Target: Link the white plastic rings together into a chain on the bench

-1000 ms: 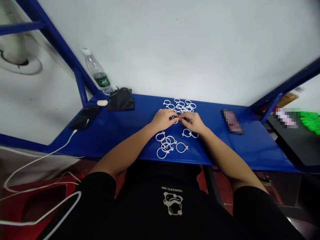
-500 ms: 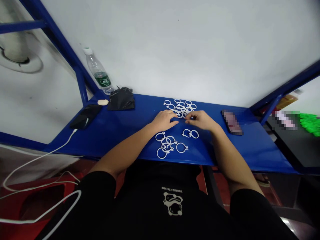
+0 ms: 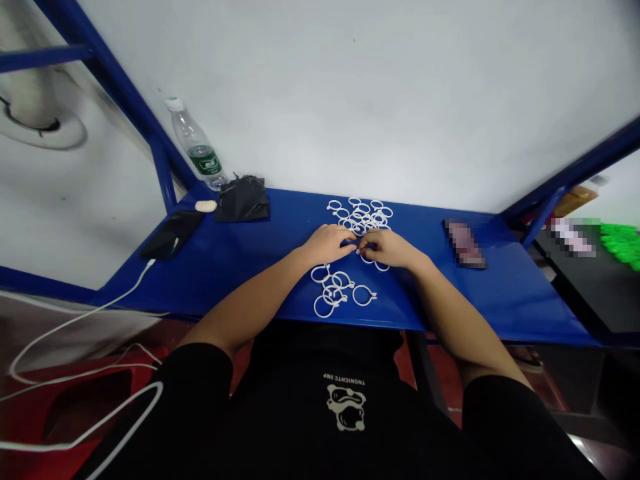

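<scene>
Several white plastic rings with small tabs (image 3: 365, 217) lie in a pile at the back of the blue tabletop (image 3: 280, 240). My left hand (image 3: 327, 243) rests at the front of this pile, its fingers curved and its thumb apart from them. Close to its fingertips, my right hand (image 3: 384, 248) is closed, pinching at a white ring (image 3: 367, 259) that is partly hidden under the fingers. Another white ring (image 3: 383, 267) shows below the right hand. Nearer the front edge is a loose cluster of white rings (image 3: 331, 290), with a single ring (image 3: 363, 287) beside it.
A water bottle (image 3: 200, 150), a black plastic bag (image 3: 243, 199) and a dark phone (image 3: 173, 233) on a white cable are at the left. Another phone (image 3: 466, 243) lies to the right. Blue frame bars (image 3: 163, 173) and a wall (image 3: 360, 100) bound the table.
My right hand has come down and left, over the two rings in front of it. Those rings have shifted slightly left and back. My left hand has barely moved.
</scene>
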The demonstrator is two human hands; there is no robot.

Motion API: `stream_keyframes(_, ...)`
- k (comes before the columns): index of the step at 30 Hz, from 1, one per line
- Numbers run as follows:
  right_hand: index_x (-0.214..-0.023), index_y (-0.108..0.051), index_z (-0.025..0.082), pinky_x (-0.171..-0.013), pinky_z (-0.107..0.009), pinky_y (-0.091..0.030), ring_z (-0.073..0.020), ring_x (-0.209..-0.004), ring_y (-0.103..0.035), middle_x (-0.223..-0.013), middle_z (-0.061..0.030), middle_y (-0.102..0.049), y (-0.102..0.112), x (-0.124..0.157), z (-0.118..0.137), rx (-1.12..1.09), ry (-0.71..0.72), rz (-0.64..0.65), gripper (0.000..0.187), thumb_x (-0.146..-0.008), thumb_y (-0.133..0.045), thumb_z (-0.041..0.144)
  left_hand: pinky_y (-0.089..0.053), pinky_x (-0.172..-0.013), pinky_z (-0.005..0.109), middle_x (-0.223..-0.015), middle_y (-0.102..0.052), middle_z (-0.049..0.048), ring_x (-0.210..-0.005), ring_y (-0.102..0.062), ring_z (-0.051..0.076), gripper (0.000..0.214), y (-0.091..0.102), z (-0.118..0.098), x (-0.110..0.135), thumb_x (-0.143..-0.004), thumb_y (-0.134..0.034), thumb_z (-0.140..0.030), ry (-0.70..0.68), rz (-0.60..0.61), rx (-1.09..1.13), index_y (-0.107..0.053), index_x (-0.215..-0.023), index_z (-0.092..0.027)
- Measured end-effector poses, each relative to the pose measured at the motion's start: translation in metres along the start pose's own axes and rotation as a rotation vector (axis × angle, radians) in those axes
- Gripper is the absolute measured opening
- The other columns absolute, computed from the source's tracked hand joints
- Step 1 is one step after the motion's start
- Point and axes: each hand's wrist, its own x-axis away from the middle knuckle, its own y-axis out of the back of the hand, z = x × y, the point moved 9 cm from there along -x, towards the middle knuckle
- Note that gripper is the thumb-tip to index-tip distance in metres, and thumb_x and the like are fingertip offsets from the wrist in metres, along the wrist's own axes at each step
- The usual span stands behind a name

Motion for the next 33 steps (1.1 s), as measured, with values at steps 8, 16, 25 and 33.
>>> stream_keyframes(8,-0.092,-0.08,0.024,-0.076,-0.034,-0.05,-0.0178,-0.08,-0.067,-0.093,-0.0032,-0.074,-0.006,-0.003,-0.004,0.078,0.015,-0.027,0.01,-0.092,-0.071,0.027,-0.057,-0.095,0.044,-0.106,-0.08,0.0061,-0.102,-0.074,0.025,0.017,-0.006,-0.002,0.0,-0.097,-0.071,-0.028,-0.036,0.044,-0.037,-0.082,-0.109,-0.025)
stream_keyframes(16,-0.095,-0.078,0.023,-0.08,-0.036,-0.054,-0.0218,-0.087,-0.068,-0.093,-0.0068,-0.074,0.007,-0.004,0.01,0.033,0.091,-0.192,0.013,-0.097,-0.066,0.029,-0.056,-0.09,0.042,-0.098,-0.08,0.0059,-0.096,-0.074,0.025,0.015,0.0,-0.005,-0.001,-0.1,-0.069,-0.031,-0.035,0.002,-0.006,-0.081,-0.098,-0.024)
stream_keyframes(25,-0.099,-0.076,0.022,-0.073,-0.033,-0.052,-0.0188,-0.078,-0.068,-0.089,-0.0051,-0.077,0.019,0.001,0.011,-0.015,0.064,-0.323,0.019,-0.103,-0.064,0.036,-0.051,-0.091,0.04,-0.095,-0.081,0.0038,-0.094,-0.073,0.022,0.024,0.017,-0.009,0.0,-0.107,-0.062,-0.034,-0.044,-0.108,-0.014,-0.081,-0.095,-0.025)
stream_keyframes(33,-0.089,-0.073,0.022,-0.069,-0.031,-0.049,-0.0168,-0.072,-0.064,-0.08,-0.0026,-0.073,0.014,-0.001,0.008,-0.072,0.02,-0.274,0.018,-0.099,-0.067,0.035,-0.049,-0.09,0.04,-0.091,-0.079,0.0027,-0.09,-0.071,0.021,0.026,0.013,-0.017,0.002,-0.105,-0.06,-0.03,-0.095,-0.064,-0.04,-0.077,-0.086,-0.024)
